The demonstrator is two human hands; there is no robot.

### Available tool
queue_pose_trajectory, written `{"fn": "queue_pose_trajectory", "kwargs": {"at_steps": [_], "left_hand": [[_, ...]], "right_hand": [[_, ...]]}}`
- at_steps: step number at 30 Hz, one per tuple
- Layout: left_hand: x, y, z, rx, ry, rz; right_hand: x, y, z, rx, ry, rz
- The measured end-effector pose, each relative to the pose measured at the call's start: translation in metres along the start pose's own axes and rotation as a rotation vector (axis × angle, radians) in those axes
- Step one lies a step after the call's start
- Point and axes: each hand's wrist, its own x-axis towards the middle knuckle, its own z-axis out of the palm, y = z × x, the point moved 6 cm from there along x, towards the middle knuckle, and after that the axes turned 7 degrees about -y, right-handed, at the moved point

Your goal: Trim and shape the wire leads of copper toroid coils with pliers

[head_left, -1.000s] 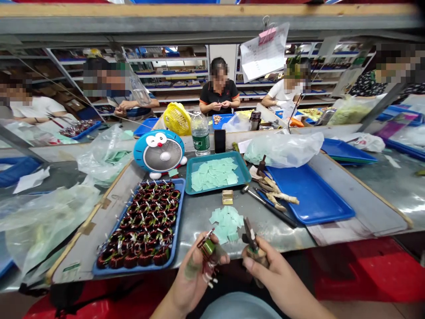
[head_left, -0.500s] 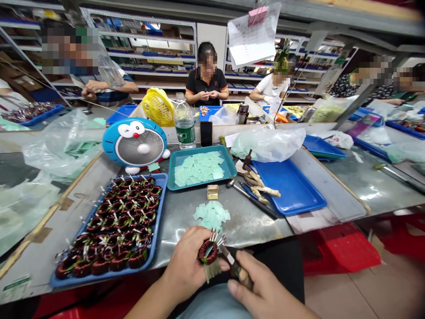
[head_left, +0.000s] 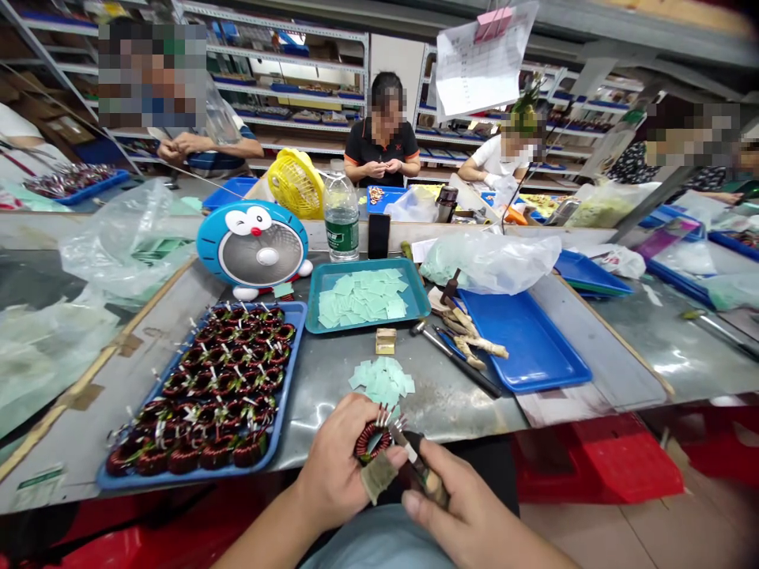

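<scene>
While your forearms reach in from below the front edge of the bench, both hands are closed on work items at that edge, near its middle. Your left hand grips the wound ring coil, with its opening partly visible and its pale-ended wire leads pointing up and to the right. A drab green wrap is at your left thumb. Your right hand grips the wood-handled tool, its metal end directed at the leads; whether it touches them cannot be told. Just behind your hands, inward from the front edge, lies a loose pile of green slips, with a small box beyond it. Toward the rear edge, the teal tray carries more slips. At the left front corner of your section, the coil tray holds rows of similar coils, leads upward. Behind its far edge stands a blue character-faced fan, with a water bottle and an upright dark phone farther right along the rear edge. On the right, a black-handled hammer lies diagonally, near the left edge of the blue tray.
</scene>
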Motion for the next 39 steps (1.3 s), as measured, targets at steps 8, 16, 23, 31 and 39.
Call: {"fn": "queue_pose_trajectory", "kwargs": {"at_steps": [8,16,23,31,39], "left_hand": [[-0.006,0.003,0.0,-0.003,0.073,-0.047],[-0.018,-0.003,-0.002,-0.013,0.049,-0.082],[-0.024,-0.01,-0.017,-0.103,0.0,-0.075],[-0.017,-0.018,-0.017,-0.046,-0.108,-0.202],[-0.011,-0.007,-0.012,-0.064,-0.223,-0.264]], "right_hand": [[0.002,0.005,0.01,-0.124,0.098,-0.039],[0.005,0.01,0.02,-0.214,0.138,-0.007],[-0.005,0.0,-0.015,-0.069,0.043,0.11],[0.002,-0.026,-0.042,-0.075,-0.073,0.106],[0.042,-0.047,-0.034,0.309,-0.003,0.028]]}}
